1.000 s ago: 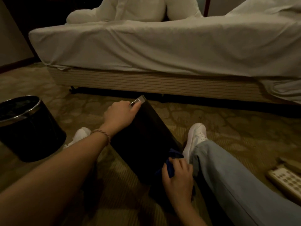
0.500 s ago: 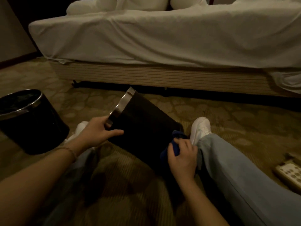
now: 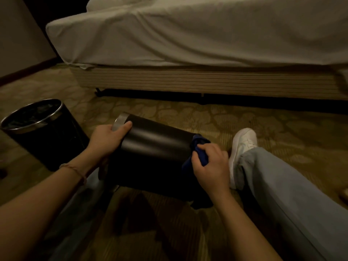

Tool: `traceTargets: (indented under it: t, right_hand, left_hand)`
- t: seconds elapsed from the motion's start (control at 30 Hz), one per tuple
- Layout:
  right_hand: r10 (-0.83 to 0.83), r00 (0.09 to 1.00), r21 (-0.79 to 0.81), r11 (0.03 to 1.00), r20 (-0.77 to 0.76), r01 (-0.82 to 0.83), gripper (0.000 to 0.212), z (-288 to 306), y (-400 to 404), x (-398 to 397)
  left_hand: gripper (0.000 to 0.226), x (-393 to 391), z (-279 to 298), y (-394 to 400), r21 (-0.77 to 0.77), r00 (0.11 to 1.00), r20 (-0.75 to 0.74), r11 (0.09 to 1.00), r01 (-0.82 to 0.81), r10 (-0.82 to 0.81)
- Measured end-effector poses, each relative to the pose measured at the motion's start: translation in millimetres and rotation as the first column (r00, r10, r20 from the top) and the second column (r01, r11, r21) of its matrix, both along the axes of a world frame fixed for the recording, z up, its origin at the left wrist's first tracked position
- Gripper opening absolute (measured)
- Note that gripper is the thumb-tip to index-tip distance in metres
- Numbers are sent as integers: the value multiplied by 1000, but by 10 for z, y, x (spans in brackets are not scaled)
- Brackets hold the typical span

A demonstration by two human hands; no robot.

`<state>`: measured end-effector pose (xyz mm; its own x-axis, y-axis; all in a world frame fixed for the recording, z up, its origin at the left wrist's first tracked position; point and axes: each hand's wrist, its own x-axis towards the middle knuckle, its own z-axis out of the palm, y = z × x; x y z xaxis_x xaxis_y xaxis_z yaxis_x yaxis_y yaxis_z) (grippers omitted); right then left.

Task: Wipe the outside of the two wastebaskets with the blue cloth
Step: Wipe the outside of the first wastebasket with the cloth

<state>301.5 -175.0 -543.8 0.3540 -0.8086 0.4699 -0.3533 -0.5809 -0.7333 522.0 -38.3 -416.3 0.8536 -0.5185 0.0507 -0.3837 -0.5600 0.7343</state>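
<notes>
The room is dim, with a patterned carpet on the floor and a low bed under a loose white sheet across the far side. The person sits on the carpet with legs out in pale jeans, and a white shoe shows just to the right of the right hand.

Between the two hands lies a black wastebasket, tipped on its side with its metal-rimmed mouth toward the left and its base toward the right. The left hand grips it at the rim, thumb laid over the top edge of the wall and fingers curled round underneath. The right hand is closed round a bunched blue cloth, pinching it in curled fingers and holding it against the basket's wall near the base. A thin bracelet sits on the left wrist.

Beyond the left hand, farther left and well apart from it, the second wastebasket stands upright on the carpet, black with a shiny metal rim and a dark liner inside. No hand touches it.
</notes>
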Motion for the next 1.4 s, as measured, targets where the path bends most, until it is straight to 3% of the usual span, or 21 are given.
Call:
traceTargets:
  t: [0.17, 0.37, 0.6, 0.73, 0.83, 0.9, 0.97, 1.03, 1.1, 1.13, 1.17, 1.2, 1.27, 1.33, 1.4]
  right_hand:
    - [22, 995, -46, 999, -94, -26, 14, -109, 198, -151]
    - [83, 973, -56, 994, -214, -97, 23, -736, 773, -248]
    - [-29, 1000, -159, 987, 9, 30, 17, -375, 355, -164]
    - [-63, 998, -103, 993, -19, 60, 16, -33, -93, -37]
    - [-65, 997, -27, 998, -39, 64, 16, -72, -179, -36]
    - [-92, 996, -16, 996, -7, 92, 17, -150, -159, -70]
    - [-101, 995, -60, 993, -7, 100, 18, -185, -120, -69]
    - [-82, 996, -79, 994, -17, 81, 18, -148, -84, -11]
    - [-47, 998, -74, 996, -52, 44, 21, -88, -50, 69]
    - [-39, 996, -82, 996, -79, 32, 25, -61, -47, 100]
    - [-44, 994, -86, 996, -101, 35, 28, -32, -62, 118]
    - [-59, 992, -77, 996, -110, 51, 27, -13, -99, 121]
    - [-88, 989, -42, 996, -116, 84, 19, -11, -179, 94]
    - [-94, 986, -27, 995, -138, 91, 16, -39, -224, 56]
    - [-85, 987, -2, 996, -137, 85, 17, -45, -238, 39]
  left_hand:
    - [50, 15, 135, -224, 54, 999, -33, 999, 5, -3]
    - [51, 100, 149, -414, 79, 999, -26, 996, -41, 43]
    - [60, 217, 47, -371, 55, 994, -68, 995, -84, 87]
    - [54, 200, 134, -324, 54, 978, -204, 996, 66, -54]
    - [29, 137, 192, -322, -138, 875, -396, 960, 244, -280]
    - [15, 139, 196, -282, -216, 822, -423, 923, 318, -382]
    - [29, 269, 124, -232, -247, 808, -415, 906, 342, -418]
    - [42, 359, 71, -168, -95, 884, -330, 943, 318, -332]
    - [44, 350, 68, -99, 136, 974, -44, 964, 227, -223]
    - [45, 328, 63, -69, 138, 977, 39, 969, 205, -212]
    - [44, 312, 55, -37, 78, 971, -4, 968, 237, -237]
    - [45, 276, 62, 0, -37, 943, -146, 954, 298, -300]
    - [65, 264, 35, 73, -183, 823, -344, 892, 414, -452]
    - [86, 284, -19, 140, -150, 757, -366, 837, 526, -541]
    - [71, 264, -88, 164, -107, 802, -325, 862, 495, -501]
